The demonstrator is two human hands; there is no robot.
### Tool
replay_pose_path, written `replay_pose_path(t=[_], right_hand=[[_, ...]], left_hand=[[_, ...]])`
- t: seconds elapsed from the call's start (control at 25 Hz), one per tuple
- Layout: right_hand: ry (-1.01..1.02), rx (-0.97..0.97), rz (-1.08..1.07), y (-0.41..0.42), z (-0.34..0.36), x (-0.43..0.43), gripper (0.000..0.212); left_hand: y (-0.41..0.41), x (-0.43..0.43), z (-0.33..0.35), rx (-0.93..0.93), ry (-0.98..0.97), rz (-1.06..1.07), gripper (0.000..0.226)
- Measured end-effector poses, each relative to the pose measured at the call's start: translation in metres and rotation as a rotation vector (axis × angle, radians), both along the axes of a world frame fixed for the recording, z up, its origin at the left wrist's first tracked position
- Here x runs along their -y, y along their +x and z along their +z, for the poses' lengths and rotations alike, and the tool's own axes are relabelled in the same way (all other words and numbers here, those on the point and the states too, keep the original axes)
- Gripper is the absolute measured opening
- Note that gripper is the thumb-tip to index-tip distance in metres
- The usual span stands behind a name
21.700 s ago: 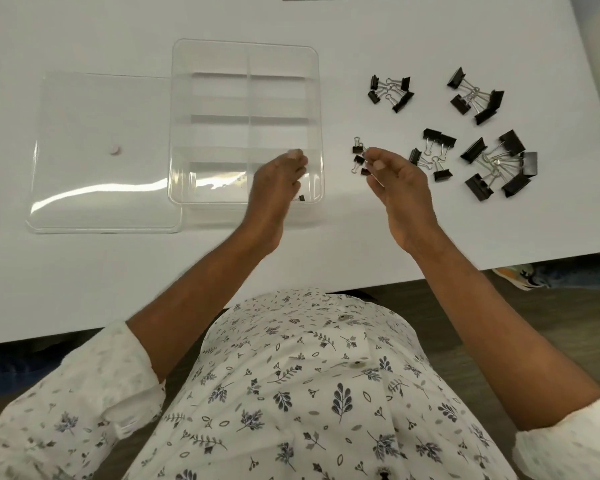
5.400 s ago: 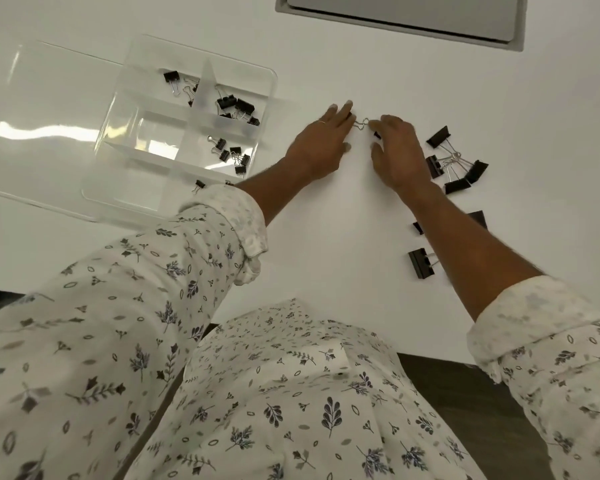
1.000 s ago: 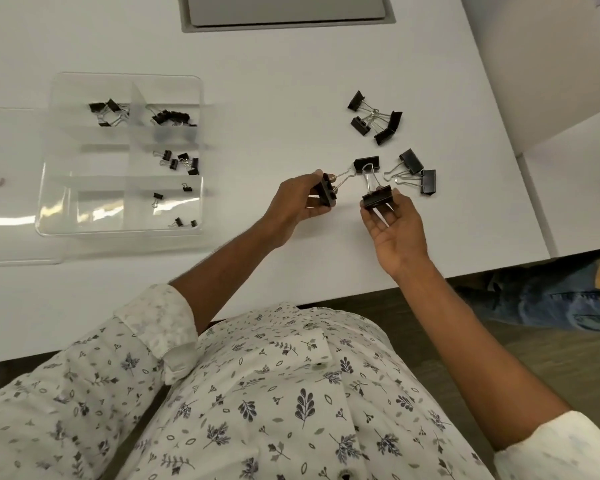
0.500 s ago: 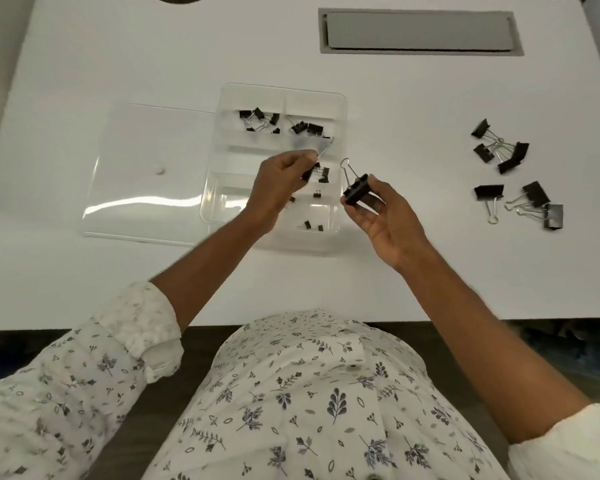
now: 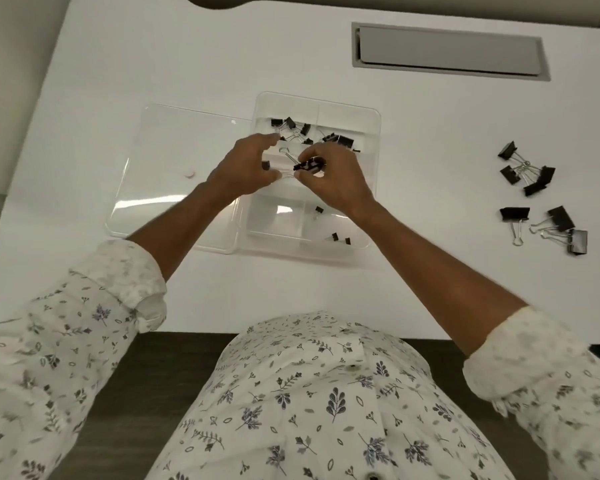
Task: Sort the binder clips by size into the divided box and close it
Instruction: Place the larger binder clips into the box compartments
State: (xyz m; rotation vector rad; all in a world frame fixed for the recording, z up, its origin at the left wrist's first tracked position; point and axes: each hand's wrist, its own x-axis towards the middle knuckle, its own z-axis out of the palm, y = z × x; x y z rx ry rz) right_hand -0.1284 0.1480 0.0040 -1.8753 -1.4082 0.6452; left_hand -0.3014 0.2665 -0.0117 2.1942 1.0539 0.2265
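Right hand (image 5: pixel 338 183) moved over divided box (image 5: pixel 326 109), fingers pinching binder clip (image 5: pixel 309 165); left hand (image 5: pixel 243 168) fingers apart.

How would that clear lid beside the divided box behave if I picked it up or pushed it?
Probably light: the lid looks like thin clear plastic. Likely slippery, given its glossy glare, though the small knob should offer grip. Lying flat, it should slide rather than roll.

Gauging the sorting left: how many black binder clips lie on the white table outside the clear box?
7, at the right of the white table: four black binder clips in the farther cluster, three in the nearer group. Overlaps might hide another.
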Motion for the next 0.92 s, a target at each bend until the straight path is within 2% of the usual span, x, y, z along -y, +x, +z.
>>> replay_pose_path(t=[0.2, 0.28, 0.48, 0.92], right_hand=[[-0.042, 0.195, 0.022, -0.007, -0.014, -0.013, 0.034], [-0.012, 0.202, 0.027, -0.006, -0.015, -0.014, 0.035], [0.106, 0.24, 0.003, 0.004, -0.019, 0.001, 0.015], [0.112, 0.267, -0.237, 0.063, -0.034, 0.099, 0.029]], left_hand=[[-0.005, -0.001, -0.003, 0.074, 0.095, 0.037, 0.055], [-0.006, 0.0, -0.004, 0.083, 0.105, 0.038, 0.052], [0.001, 0.01, -0.004, 0.07, 0.088, 0.033, 0.046], [0.078, 0.089, -0.003, 0.154, 0.155, -0.172, 0.036]])
